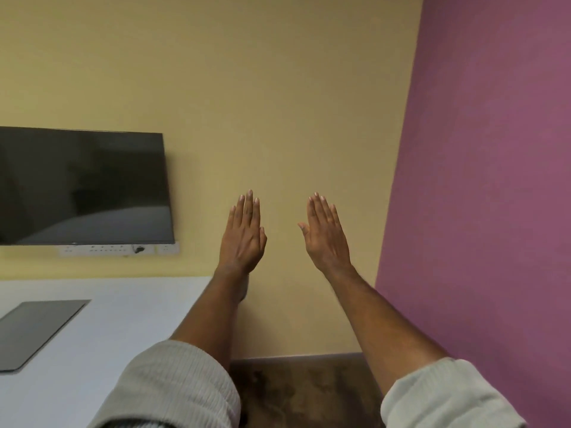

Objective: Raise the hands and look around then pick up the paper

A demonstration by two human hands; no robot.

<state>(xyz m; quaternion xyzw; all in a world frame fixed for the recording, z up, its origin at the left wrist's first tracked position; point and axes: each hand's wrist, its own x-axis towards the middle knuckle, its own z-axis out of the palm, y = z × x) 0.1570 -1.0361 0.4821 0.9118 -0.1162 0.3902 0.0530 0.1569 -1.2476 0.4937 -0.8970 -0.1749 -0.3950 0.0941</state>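
While held apart: left hand (pixel 244 239), right hand (pixel 326 237) flat, empty | table (pixel 123 319) edge left

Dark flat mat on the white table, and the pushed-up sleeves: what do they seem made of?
The dark grey flat mat looks like smooth leatherette or rubber: thin, rounded corners, faint sheen; which one is unclear. The pale ribbed sleeves look like knitted fabric, matte, with fine parallel ribs. The white table looks like smooth laminate, though that is a guess.

Both arms stretched forward, hands raised flat.
Left hand (pixel 243 235) and right hand (pixel 326 234) side by side, apart, backs to camera, fingers straight and together, holding nothing; pale ribbed sleeves (pixel 173 387) pushed up forearms.
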